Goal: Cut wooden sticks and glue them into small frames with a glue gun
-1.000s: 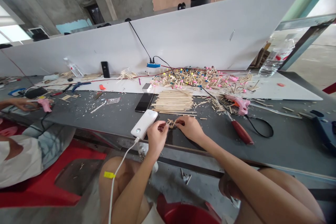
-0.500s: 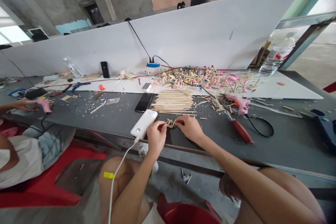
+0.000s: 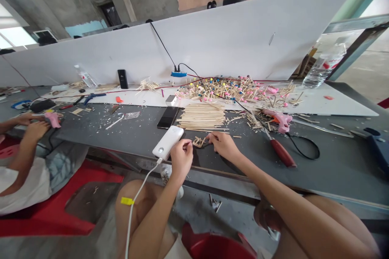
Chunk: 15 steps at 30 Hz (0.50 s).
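Note:
A small frame of short glued wooden sticks (image 3: 199,142) is at the table's front edge, between my hands. My left hand (image 3: 182,154) is closed in a pinch, its fingertips at the frame's left end; whether they grip it is unclear. My right hand (image 3: 225,145) is also pinched, a little right of the frame and apart from it. Anything tiny in its fingers cannot be made out. Just beyond lies a row of long thin wooden sticks (image 3: 202,117). The white power bank (image 3: 168,142) with its cable lies beside my left hand.
Behind the row lies a heap of sticks with coloured balls (image 3: 225,89). To the right are a pink glue gun (image 3: 283,122), a red-handled tool (image 3: 282,152) and a water bottle (image 3: 325,64). A phone (image 3: 167,117) lies left. A co-worker's hands (image 3: 35,129) are far left.
My right hand has drawn back to the right, off the stick frame. My left hand has stayed nearly in place. At far left, a co-worker's second hand has come up to the pink glue gun there.

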Each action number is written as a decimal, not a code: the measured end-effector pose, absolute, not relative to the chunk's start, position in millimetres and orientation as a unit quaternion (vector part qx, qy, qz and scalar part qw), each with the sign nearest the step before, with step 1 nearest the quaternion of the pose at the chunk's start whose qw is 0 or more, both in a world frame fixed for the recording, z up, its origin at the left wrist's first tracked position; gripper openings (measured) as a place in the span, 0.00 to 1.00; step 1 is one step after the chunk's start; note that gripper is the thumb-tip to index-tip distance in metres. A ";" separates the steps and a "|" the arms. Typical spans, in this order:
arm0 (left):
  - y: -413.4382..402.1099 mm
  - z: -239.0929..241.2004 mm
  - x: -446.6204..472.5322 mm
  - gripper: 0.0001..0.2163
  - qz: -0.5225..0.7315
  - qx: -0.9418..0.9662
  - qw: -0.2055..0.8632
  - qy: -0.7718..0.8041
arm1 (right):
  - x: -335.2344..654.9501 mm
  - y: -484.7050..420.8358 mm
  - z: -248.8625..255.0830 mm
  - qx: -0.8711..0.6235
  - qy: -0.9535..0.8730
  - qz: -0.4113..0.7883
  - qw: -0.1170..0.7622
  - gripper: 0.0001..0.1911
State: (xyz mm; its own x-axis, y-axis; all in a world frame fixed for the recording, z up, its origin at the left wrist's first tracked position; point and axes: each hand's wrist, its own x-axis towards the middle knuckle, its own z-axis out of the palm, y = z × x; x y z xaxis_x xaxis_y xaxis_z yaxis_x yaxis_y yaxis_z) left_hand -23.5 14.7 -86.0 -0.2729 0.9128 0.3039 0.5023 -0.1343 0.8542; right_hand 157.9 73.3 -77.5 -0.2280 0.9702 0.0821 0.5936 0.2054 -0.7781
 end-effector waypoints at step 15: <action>-10.9 -62.5 -2.1 0.06 0.359 0.862 -0.061 0.352 | 171.3 39.1 -42.3 -0.490 -0.726 0.249 0.414 0.13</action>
